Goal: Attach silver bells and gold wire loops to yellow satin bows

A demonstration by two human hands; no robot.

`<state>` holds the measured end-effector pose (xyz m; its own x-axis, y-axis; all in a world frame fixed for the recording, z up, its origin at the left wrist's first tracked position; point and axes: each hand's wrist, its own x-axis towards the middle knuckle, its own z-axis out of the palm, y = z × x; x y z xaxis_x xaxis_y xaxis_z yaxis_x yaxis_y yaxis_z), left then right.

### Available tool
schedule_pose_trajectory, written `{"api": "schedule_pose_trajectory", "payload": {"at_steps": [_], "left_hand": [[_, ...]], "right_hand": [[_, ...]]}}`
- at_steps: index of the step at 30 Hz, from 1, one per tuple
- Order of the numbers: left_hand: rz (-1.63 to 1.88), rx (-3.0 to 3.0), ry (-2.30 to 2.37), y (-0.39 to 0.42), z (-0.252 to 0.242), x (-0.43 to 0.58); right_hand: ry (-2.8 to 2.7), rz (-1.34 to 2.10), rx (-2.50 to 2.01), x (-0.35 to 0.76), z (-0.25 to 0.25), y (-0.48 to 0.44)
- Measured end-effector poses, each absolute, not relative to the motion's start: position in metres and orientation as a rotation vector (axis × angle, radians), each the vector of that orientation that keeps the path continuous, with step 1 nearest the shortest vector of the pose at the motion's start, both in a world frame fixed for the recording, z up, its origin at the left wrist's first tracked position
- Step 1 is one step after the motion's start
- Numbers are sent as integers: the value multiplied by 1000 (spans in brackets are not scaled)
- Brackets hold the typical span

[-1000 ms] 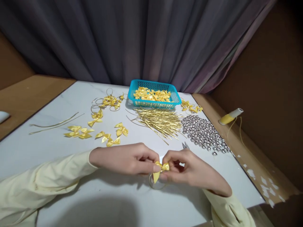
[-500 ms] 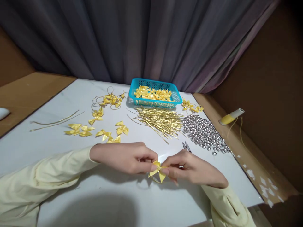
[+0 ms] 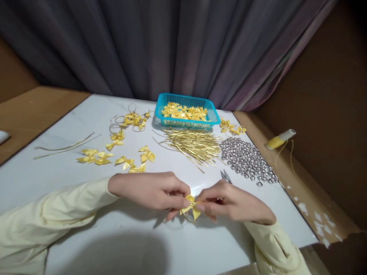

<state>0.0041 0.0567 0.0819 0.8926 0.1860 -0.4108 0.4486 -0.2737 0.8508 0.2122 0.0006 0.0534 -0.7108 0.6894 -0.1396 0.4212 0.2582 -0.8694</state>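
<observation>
Over the front of the white table, my left hand [image 3: 160, 193] pinches the left side of a yellow ribbon bow [image 3: 196, 212]. My right hand [image 3: 229, 202] grips the same bow from the right, thumb and forefinger closed at its edge. A thin gold wire loop [image 3: 189, 218] curves below the bow, partly hidden by it. Just beyond my right hand lie small scissors [image 3: 226, 176], their blades showing and the rest covered by the hand. Several loose yellow bows [image 3: 137, 168] lie beyond my left hand.
Behind the hands lies a heap of gold twist ties [image 3: 192, 147], with a teal basket [image 3: 215, 121] of yellow bows at the back. Silver bells or beads [image 3: 248, 160] spread at right. Bows with wire loops [image 3: 134, 120] lie back left. A thread spool [image 3: 279, 139] is at the right edge.
Some fingers of my left hand now show below the bow. Both hands keep hold of it in nearly the same place. The view has shifted slightly.
</observation>
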Motion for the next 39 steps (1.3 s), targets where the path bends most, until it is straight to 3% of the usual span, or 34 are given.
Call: {"api": "schedule_pose_trajectory", "payload": {"at_steps": [9,19,31,39], "left_hand": [[-217,1867,474,57,77,4],[-224,1829,625,61,71,6],[27,1894,775,65,38,9],[326,2008,903,56,48,12]], "right_hand": [[-2182,1453,-1111,211,52,0],[-1586,1387,-1113,225,58,1],[-1274,686,-1028,218,55,-8],[-1217,1216,-1026,199,44,-8]]}}
